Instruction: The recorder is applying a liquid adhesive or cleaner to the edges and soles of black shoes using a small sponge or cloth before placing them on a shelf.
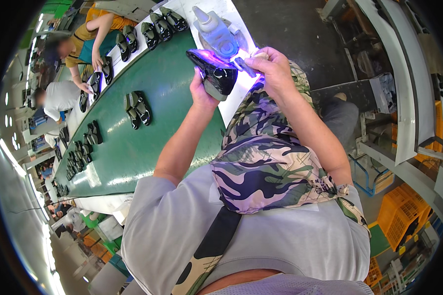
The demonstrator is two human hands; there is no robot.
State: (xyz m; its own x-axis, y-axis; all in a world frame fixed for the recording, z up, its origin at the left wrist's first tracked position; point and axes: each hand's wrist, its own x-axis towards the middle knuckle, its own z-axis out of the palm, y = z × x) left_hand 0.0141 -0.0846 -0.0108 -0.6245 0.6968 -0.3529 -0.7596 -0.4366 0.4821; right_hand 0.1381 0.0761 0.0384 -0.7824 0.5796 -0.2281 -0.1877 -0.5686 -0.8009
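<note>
In my left hand is a glossy black shoe, gripped from below at the near left, with its pale grey-green part facing me. Violet light glows along the shoe's upper edge. Close to the shoe's right side, my right hand pinches a small dark grey strip-like piece, with some pale material at the fingertips. Glare hides just what this piece is. Beyond both hands, a translucent squeeze bottle with a pointed nozzle stands on the white table edge, beside a round dish.
A green conveyor belt runs along my left, carrying a pair of black shoes and several more farther down. Shoes also line the white far ledge. Across it, a person in yellow handles shoes. Orange crates and metal framing stand at right.
</note>
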